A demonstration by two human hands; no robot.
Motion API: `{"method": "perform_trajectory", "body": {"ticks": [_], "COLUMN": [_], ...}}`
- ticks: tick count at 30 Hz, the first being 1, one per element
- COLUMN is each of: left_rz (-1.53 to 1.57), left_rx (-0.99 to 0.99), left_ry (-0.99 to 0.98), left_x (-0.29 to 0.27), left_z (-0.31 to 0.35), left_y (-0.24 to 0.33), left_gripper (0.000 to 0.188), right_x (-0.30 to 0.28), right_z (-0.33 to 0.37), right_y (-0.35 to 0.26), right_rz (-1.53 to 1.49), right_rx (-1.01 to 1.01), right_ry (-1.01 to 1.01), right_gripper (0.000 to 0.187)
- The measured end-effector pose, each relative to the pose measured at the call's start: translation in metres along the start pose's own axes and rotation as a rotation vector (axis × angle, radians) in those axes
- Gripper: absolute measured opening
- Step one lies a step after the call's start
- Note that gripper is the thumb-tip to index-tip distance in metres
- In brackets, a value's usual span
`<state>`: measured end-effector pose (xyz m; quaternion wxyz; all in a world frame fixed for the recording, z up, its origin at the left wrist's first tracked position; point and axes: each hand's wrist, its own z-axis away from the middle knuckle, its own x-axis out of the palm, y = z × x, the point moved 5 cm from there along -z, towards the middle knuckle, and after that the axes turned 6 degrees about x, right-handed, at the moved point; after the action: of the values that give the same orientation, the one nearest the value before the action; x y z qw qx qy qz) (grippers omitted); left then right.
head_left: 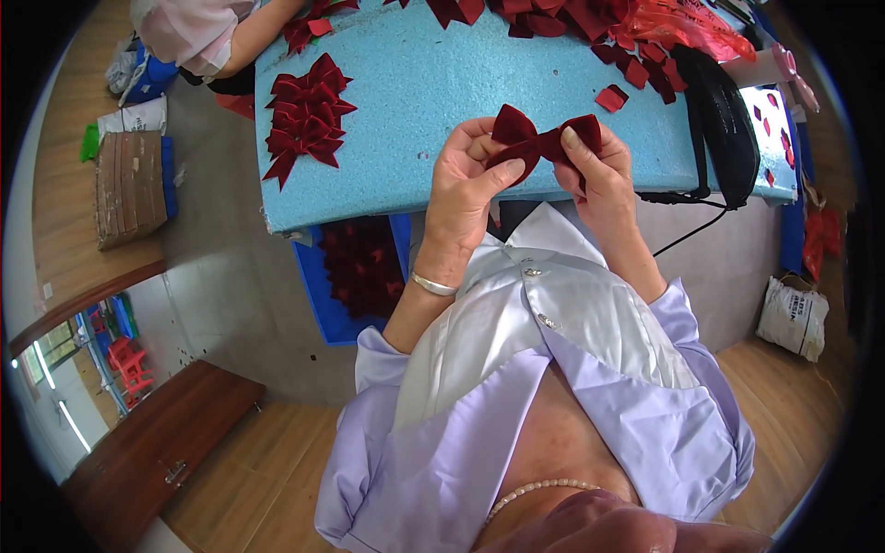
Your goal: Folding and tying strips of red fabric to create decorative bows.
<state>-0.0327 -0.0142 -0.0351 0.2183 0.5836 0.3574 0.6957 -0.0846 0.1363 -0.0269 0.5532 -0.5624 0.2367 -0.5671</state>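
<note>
1. Velvet bow [550,146], dark red, two-looped, upper centre of the frame.
2. Left grip [466,180] and right grip [604,177] each pinch one side.
3. Blue desk [433,97] looks speckled.
4. White sack [793,318], right, bears dark printing.

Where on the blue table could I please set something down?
The widest bare patch of table lies between the overlapping bows and the left hand; a smaller one lies between the right hand and the black bag. Red pieces crowd the far side.
</note>
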Motion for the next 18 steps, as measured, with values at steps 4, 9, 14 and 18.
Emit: {"method": "perform_trajectory", "body": {"ticks": [4, 9, 14, 18], "left_rz": [0.099, 0.062, 0.057, 0.067], "left_rx": [-0.244, -0.229, -0.126, -0.137], "left_ry": [-0.073, -0.034, -0.046, -0.061], "left_x": [-0.001, 0.013, 0.012, 0.013], "left_z": [-0.001, -0.006, -0.010, -0.009], "left_y": [-0.010, -0.015, -0.010, -0.012], "left_gripper": [0.042, 0.027, 0.015, 0.016], "right_x": [-0.002, 0.006, -0.005, -0.008], "right_z": [-0.002, 0.000, 0.006, 0.010], "right_y": [0.001, 0.003, -0.004, -0.003], "right_rz": [-0.025, 0.075, -0.146, 0.101], "right_rx": [-0.061, -0.034, 0.040, -0.019], "right_ry": [-0.056, -0.053, -0.224, -0.143], "right_gripper": [0.018, 0.021, 0.030, 0.035]}}
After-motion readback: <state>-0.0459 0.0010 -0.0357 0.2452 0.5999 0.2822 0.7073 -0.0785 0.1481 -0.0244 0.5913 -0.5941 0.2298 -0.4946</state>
